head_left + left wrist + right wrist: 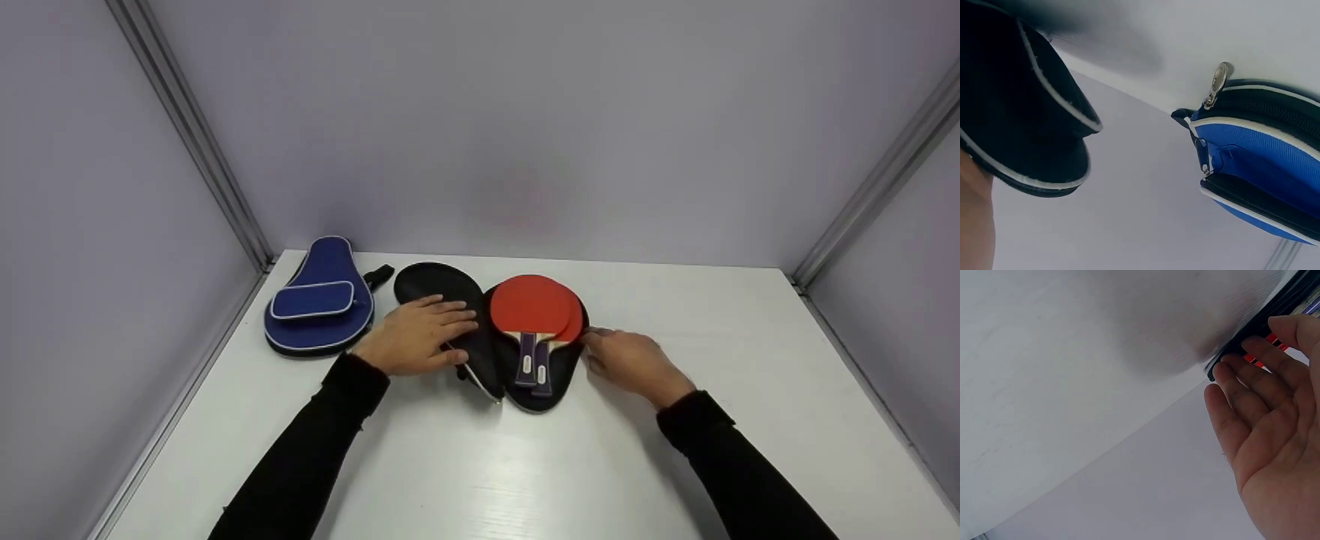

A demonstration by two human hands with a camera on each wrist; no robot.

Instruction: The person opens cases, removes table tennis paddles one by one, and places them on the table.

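Observation:
A black paddle case lies unfolded, its left half (436,279) beside its right half (535,406). Two overlapping red table tennis paddles, a front one (529,302) and one partly hidden beneath (574,328), lie in the right half, purple handles toward me. My left hand (420,334), fingers spread, rests on the left half; white piping edges that half (1039,183) in the left wrist view. My right hand (630,363) touches the right half's outer edge with its fingertips. In the right wrist view its fingers (1255,385) are loosely extended along that edge.
A blue paddle case (331,266) with a front zip pocket (313,301) and black strap (379,276) lies at the table's back left. The white table (480,472) is bounded by pale panels (517,135) at the back and sides.

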